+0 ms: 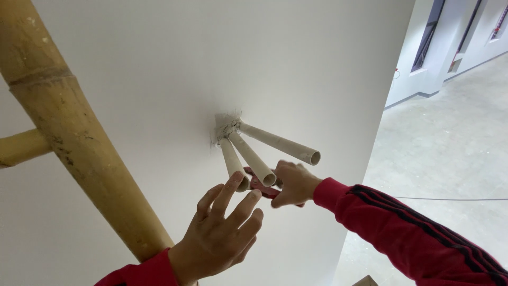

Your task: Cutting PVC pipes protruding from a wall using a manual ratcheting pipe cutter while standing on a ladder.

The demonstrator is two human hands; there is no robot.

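Here my right hand (pixel 292 182) grips the red cutter (pixel 262 186) at the middle pipe (pixel 253 156) jutting from the wall (pixel 159 79); my left hand (pixel 222 233), fingers spread, touches the lowest pipe (pixel 233 164). Next, I'd judge, a firm squeeze.

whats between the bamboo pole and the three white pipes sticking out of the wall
In the head view, only bare white wall lies between the thick yellow bamboo pole and the three white plastic pipes.

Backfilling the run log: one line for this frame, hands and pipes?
left hand: open, fingertips on lowest pipe | right hand: grips red tool under middle pipe | three pipes from wall hole | bamboo ladder left
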